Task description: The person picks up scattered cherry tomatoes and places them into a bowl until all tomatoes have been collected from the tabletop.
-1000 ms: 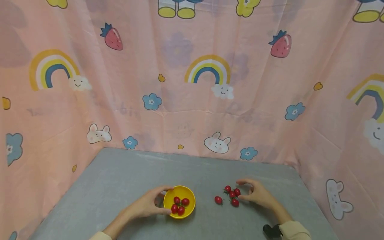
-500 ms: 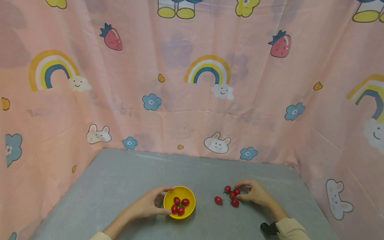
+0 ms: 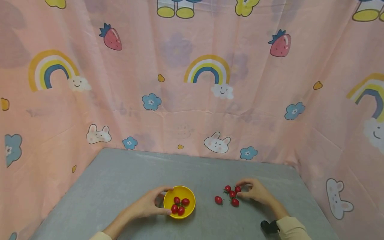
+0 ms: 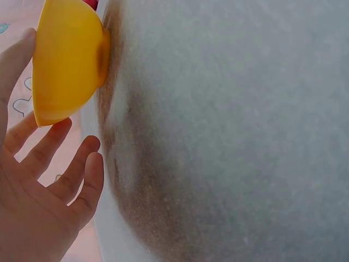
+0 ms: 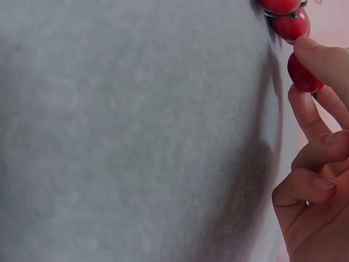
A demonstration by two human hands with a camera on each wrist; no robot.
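Note:
My left hand (image 3: 147, 204) grips the side of a small yellow bowl (image 3: 191, 210), thumb and fingertips at its rim. Several cherry tomatoes (image 3: 181, 210) lie inside the bowl. In the left wrist view the bowl (image 4: 68, 60) stands on its foot, with the other fingers spread below it. To the right, my right hand (image 3: 258, 193) pinches a cherry tomato (image 5: 303, 73) between thumb and fingertips, its remaining fingers curled loosely. Beside that hand, more red cherry tomatoes (image 3: 232, 194) with green stems sit in a loose cluster on the table.
A single cherry tomato (image 3: 218, 200) lies between the bowl and the cluster. The grey table (image 3: 135, 173) is bordered by a pink printed curtain (image 3: 180, 126) at the back and sides. A black object (image 3: 268, 227) is by the right sleeve.
My right thumb and fingers have closed on the rightmost cherry tomato, which has shifted slightly away from the cluster. My left hand and the bowl have stayed in place.

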